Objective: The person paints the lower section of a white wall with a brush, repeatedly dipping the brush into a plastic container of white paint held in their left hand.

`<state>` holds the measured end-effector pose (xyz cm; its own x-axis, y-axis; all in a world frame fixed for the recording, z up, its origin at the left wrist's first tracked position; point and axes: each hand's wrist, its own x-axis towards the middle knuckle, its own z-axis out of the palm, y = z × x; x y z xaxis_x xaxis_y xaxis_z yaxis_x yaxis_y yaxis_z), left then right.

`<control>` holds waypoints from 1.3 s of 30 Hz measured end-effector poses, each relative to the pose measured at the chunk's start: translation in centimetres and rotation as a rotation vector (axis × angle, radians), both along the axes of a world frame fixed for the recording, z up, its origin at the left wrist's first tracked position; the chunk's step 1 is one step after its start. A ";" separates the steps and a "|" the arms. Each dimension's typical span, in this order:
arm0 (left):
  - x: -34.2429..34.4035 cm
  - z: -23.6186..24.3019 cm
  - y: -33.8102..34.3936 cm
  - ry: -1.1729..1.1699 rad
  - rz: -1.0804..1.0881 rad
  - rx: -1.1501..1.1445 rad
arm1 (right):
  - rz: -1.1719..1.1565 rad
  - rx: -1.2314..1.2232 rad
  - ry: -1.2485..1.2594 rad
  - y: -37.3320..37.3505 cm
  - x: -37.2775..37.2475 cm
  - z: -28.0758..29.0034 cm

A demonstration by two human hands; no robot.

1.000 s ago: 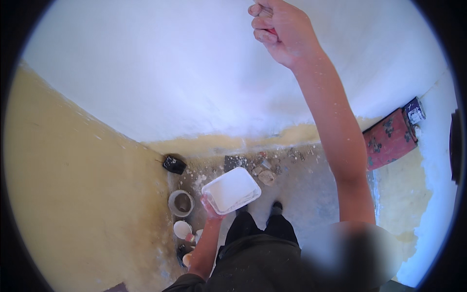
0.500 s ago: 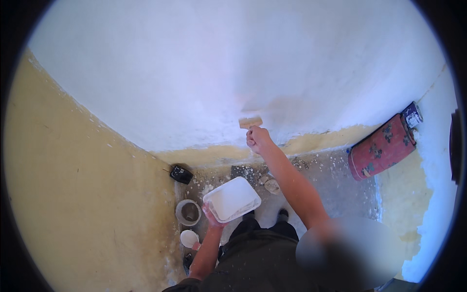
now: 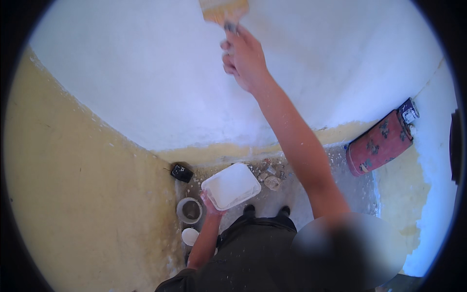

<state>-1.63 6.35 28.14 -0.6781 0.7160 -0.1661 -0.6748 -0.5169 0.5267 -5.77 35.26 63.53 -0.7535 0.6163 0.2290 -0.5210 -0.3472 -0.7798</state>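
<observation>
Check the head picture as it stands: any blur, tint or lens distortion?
In the head view, a grey-and-black patch at lower right is smeared beyond detail; in the head view, the flat yellowish blade in the right hand looks slightly soft; in the head view, the white painted wall looks bluish, and fisheye distortion bows straight edges inside black corners.

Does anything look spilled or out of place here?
Yes. White splatter speckles the dull grey floor near the wall's base, and a pale, rough-edged lump lies there loose, like stray debris. The white rectangular tray in the left hand shows no visible overflow.
</observation>
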 end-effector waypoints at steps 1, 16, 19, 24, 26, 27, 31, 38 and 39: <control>0.0 0.1 0.3 -0.001 -0.013 0.011 | -0.008 -0.008 -0.012 1.0 -0.3 -2.6; 3.4 1.9 0.8 0.019 0.025 0.086 | 0.361 -0.613 -0.581 1.7 -1.5 -26.5; 4.0 2.1 2.1 0.031 0.060 0.133 | 0.388 -0.749 -0.552 1.1 -5.8 -25.4; 5.1 3.0 0.6 0.070 0.209 0.037 | 0.131 -0.700 -0.174 -0.1 -11.0 -17.6; 4.9 1.6 -0.8 0.025 0.220 0.108 | 0.159 -0.783 -0.035 0.5 -12.3 -11.5; 4.7 1.3 -2.4 0.044 0.242 0.093 | 0.245 -0.713 0.073 -1.0 -12.2 -8.0; 3.5 1.0 -6.3 0.054 0.309 0.090 | 0.342 -0.289 0.206 -7.5 -7.0 4.4; 2.5 -0.2 -7.3 -0.041 0.359 0.042 | 0.211 -0.172 -0.161 -6.2 -9.7 -9.5; 2.6 -0.2 -7.2 -0.047 0.350 0.044 | 0.171 -0.136 -0.233 -5.6 -10.1 -14.7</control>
<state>0.97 -0.87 27.96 -0.8762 0.4484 -0.1768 -0.4753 -0.7430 0.4712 -15.85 29.62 48.80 -0.8711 0.4897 -0.0378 -0.2593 -0.5239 -0.8114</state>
